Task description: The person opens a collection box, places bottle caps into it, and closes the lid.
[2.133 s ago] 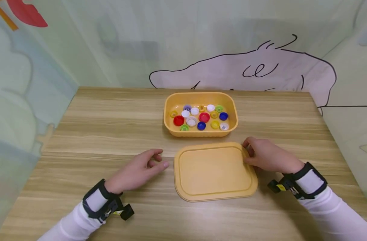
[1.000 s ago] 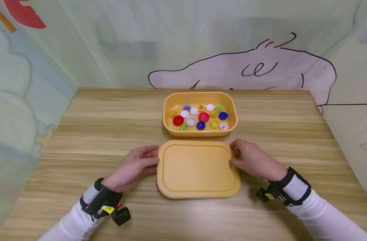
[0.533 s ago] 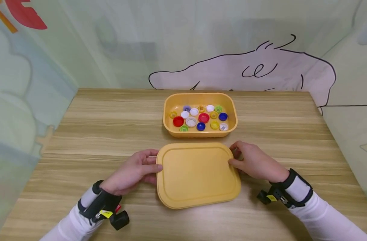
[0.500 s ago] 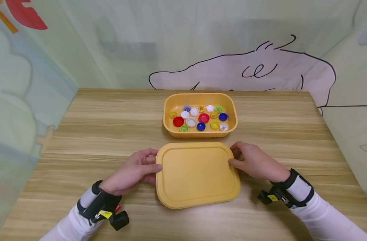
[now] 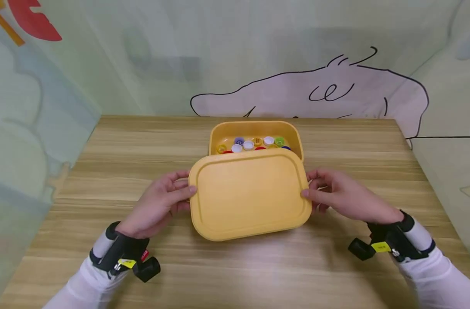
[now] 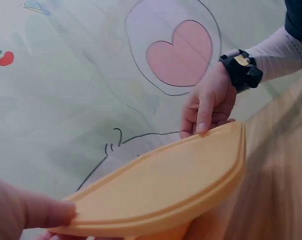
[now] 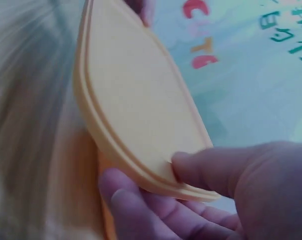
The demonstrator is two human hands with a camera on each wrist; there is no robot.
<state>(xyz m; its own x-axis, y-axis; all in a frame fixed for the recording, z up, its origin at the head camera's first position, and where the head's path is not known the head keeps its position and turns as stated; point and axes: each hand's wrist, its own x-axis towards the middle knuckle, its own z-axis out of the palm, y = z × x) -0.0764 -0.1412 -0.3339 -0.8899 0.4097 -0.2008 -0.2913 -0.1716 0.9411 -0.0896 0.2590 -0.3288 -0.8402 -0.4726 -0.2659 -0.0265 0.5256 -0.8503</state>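
A flat yellow-orange lid [image 5: 250, 195] with rounded corners hangs above the table, slightly turned, its left end lower in the head view. My left hand [image 5: 157, 204] grips its left end, thumb on top and fingers beneath. At the other end my right hand [image 5: 344, 195] pinches the rim the same way; the right wrist view shows that thumb on the lid [image 7: 136, 95] with fingertips under the edge. Behind the lid stands a matching box [image 5: 258, 128], its front part hidden by the lid. Several coloured bottle caps [image 5: 248, 145] lie inside, the nearer ones covered from sight.
The wood-grain table [image 5: 150, 141] runs back to a wall hanging [image 5: 142, 56] printed with cartoon drawings. Bare tabletop shows left and right of the box. Each wrist carries a strapped camera, such as the left one [image 5: 147, 269].
My left hand came to the lid's left end and took hold. Both hands lifted the lid off the table and moved it toward the box, where it now overlaps the box's front.
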